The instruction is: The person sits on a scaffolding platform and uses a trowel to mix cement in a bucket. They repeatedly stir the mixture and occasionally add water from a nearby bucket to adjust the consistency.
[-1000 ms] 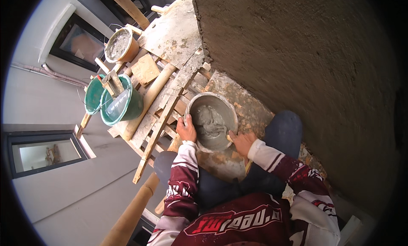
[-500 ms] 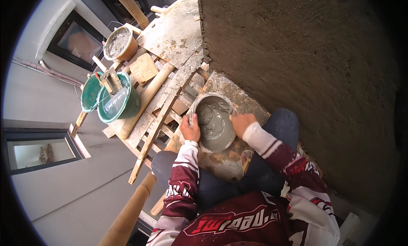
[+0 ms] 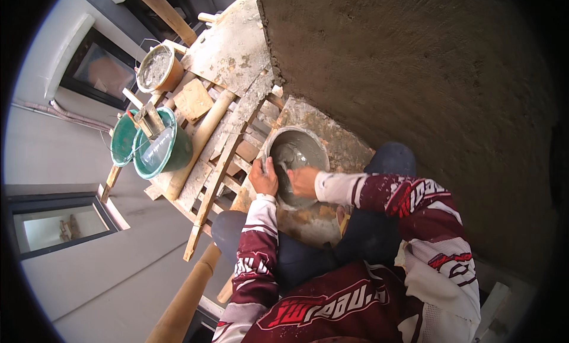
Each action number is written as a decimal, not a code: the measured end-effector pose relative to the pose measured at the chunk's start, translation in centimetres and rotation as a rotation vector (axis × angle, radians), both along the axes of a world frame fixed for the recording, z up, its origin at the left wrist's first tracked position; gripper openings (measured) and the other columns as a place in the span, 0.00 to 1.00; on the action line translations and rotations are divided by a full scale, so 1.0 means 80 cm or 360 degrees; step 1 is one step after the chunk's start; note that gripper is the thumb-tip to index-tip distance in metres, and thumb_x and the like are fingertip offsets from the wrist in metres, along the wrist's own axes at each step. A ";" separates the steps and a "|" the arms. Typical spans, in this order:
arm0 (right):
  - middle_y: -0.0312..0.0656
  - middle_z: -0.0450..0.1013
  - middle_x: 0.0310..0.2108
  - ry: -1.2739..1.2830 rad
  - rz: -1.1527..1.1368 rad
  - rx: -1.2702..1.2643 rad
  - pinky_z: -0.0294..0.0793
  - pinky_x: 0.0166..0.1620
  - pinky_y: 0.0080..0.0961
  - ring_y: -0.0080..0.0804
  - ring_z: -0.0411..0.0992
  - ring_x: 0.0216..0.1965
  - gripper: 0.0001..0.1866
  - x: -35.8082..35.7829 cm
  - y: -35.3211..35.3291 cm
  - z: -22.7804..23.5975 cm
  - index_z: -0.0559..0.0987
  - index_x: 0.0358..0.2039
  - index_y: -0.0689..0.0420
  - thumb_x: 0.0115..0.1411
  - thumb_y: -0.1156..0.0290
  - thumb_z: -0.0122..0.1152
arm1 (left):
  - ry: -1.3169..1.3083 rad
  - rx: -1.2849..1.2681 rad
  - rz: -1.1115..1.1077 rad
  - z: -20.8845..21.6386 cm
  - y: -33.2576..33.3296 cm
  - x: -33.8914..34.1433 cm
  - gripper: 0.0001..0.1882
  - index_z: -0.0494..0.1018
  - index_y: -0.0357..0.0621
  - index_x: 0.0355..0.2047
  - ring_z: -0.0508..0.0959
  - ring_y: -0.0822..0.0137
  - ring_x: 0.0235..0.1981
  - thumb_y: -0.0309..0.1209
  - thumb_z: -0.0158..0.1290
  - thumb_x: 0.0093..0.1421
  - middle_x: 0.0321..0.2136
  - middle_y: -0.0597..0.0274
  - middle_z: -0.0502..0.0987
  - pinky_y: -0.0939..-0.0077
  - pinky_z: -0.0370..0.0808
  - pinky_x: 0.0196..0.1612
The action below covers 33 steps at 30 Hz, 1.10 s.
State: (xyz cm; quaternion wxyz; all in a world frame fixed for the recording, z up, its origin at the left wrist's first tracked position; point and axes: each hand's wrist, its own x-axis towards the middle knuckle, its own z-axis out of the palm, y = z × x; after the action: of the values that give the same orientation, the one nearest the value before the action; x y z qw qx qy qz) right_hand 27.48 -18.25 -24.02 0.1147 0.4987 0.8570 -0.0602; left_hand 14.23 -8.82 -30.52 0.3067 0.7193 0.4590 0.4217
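Observation:
A round grey bucket of wet cement mix stands on the plank between my knees. My left hand grips its left rim, thumb over the edge. My right hand is closed over the bucket's mouth, slightly smeared by motion. What it holds is mostly covered by the fingers; a pale, blurred piece shows in the mix beside them.
A dark, freshly plastered wall rises on the right. To the left, timber scaffolding bears two green buckets, one with tools across it, and an orange bucket of mix. Gaps show between the slats. Bamboo poles stand near the grey building.
My right hand has swept left from the bucket's right rim to over its middle, with the forearm now more level. My left hand keeps its grip. The view has shifted slightly.

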 end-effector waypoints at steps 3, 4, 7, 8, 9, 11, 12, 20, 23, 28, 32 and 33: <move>0.47 0.76 0.27 0.0155 -0.0210 0.0040 0.76 0.26 0.32 0.39 0.78 0.28 0.19 0.013 -0.029 0.007 0.73 0.45 0.71 0.55 0.72 0.50 | 0.0021 -0.0104 0.0052 -0.001 0.000 -0.002 0.18 0.62 0.37 0.20 0.62 0.58 0.15 0.34 0.55 0.60 0.13 0.51 0.64 0.64 0.62 0.20; 0.47 0.76 0.27 0.0191 -0.0260 0.0059 0.76 0.26 0.32 0.39 0.78 0.28 0.19 0.019 -0.036 0.014 0.73 0.46 0.70 0.56 0.72 0.49 | 0.0041 -0.0176 0.0064 0.003 0.000 -0.004 0.17 0.63 0.37 0.21 0.64 0.52 0.16 0.33 0.55 0.59 0.15 0.48 0.65 0.63 0.63 0.22; 0.49 0.75 0.27 0.0134 -0.0481 0.0110 0.75 0.25 0.30 0.38 0.76 0.26 0.20 0.029 -0.046 0.041 0.71 0.49 0.67 0.57 0.72 0.49 | 0.0109 -0.0241 0.0070 0.002 0.003 -0.004 0.16 0.64 0.36 0.22 0.67 0.46 0.18 0.33 0.55 0.58 0.16 0.45 0.67 0.61 0.65 0.24; 0.48 0.75 0.27 0.0089 -0.0541 0.0155 0.75 0.25 0.30 0.38 0.76 0.25 0.20 0.035 -0.044 0.047 0.71 0.49 0.68 0.57 0.72 0.49 | 0.0135 -0.0243 0.0065 -0.001 0.001 -0.005 0.15 0.64 0.36 0.22 0.67 0.46 0.18 0.33 0.55 0.58 0.16 0.45 0.67 0.61 0.65 0.24; 0.48 0.74 0.27 0.0039 -0.0605 0.0220 0.74 0.25 0.30 0.38 0.76 0.25 0.21 0.043 -0.037 0.052 0.71 0.50 0.68 0.57 0.72 0.49 | 0.0102 -0.0234 0.0049 0.002 -0.001 -0.002 0.16 0.64 0.36 0.22 0.67 0.46 0.18 0.33 0.55 0.58 0.16 0.45 0.67 0.61 0.65 0.24; 0.45 0.74 0.27 -0.0107 -0.0567 0.0261 0.73 0.24 0.29 0.37 0.75 0.24 0.22 0.052 -0.024 0.040 0.70 0.52 0.67 0.58 0.71 0.49 | 0.0040 -0.0213 0.0022 0.007 -0.009 0.006 0.16 0.64 0.36 0.22 0.67 0.46 0.19 0.33 0.55 0.58 0.17 0.45 0.67 0.60 0.65 0.25; 0.45 0.74 0.27 -0.0182 -0.0555 0.0235 0.73 0.24 0.29 0.37 0.75 0.25 0.22 0.055 -0.019 0.026 0.69 0.52 0.67 0.58 0.71 0.49 | 0.0106 -0.0218 -0.0007 0.009 -0.010 0.008 0.14 0.66 0.36 0.23 0.70 0.45 0.21 0.32 0.55 0.58 0.18 0.45 0.69 0.60 0.67 0.27; 0.48 0.77 0.30 -0.0275 -0.0851 -0.0210 0.76 0.27 0.32 0.39 0.78 0.30 0.23 0.039 -0.010 -0.020 0.71 0.53 0.68 0.58 0.71 0.48 | -0.0086 -0.0050 -0.0124 0.021 -0.028 0.026 0.10 0.71 0.36 0.27 0.74 0.56 0.20 0.32 0.55 0.59 0.19 0.49 0.72 0.66 0.69 0.27; 0.43 0.78 0.40 -0.0271 -0.0864 -0.0668 0.78 0.38 0.32 0.36 0.78 0.41 0.16 0.041 0.012 0.000 0.79 0.46 0.56 0.60 0.68 0.49 | -0.0046 -0.0018 -0.0127 0.016 -0.024 0.023 0.10 0.71 0.36 0.27 0.73 0.56 0.20 0.32 0.55 0.59 0.19 0.49 0.73 0.66 0.69 0.27; 0.48 0.77 0.41 -0.0137 -0.0829 -0.0925 0.77 0.43 0.36 0.43 0.76 0.44 0.13 0.045 0.021 0.028 0.81 0.40 0.54 0.54 0.70 0.55 | -0.0078 -0.0183 -0.0096 0.020 -0.017 0.021 0.11 0.71 0.35 0.28 0.74 0.54 0.23 0.32 0.55 0.59 0.21 0.48 0.74 0.66 0.70 0.29; 0.51 0.77 0.39 0.0015 -0.0932 -0.1057 0.76 0.44 0.38 0.48 0.75 0.44 0.14 0.056 0.006 0.020 0.81 0.38 0.57 0.48 0.72 0.60 | -0.0047 -0.0301 -0.0100 0.016 -0.016 0.020 0.10 0.73 0.34 0.31 0.79 0.47 0.29 0.31 0.55 0.59 0.27 0.43 0.78 0.63 0.73 0.33; 0.52 0.77 0.39 0.0055 -0.0970 -0.1085 0.76 0.44 0.39 0.49 0.75 0.44 0.15 0.057 0.006 0.021 0.80 0.37 0.58 0.46 0.73 0.61 | -0.0035 -0.0312 -0.0089 0.015 -0.014 0.020 0.10 0.73 0.34 0.31 0.79 0.47 0.29 0.31 0.55 0.59 0.27 0.44 0.78 0.63 0.73 0.33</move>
State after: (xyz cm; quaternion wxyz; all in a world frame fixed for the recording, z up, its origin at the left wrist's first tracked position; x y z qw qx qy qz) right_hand 32.05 -17.80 -22.33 0.2349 0.6609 0.6042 -0.3781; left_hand 15.81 -9.90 -29.30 0.3922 0.6937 0.4745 0.3739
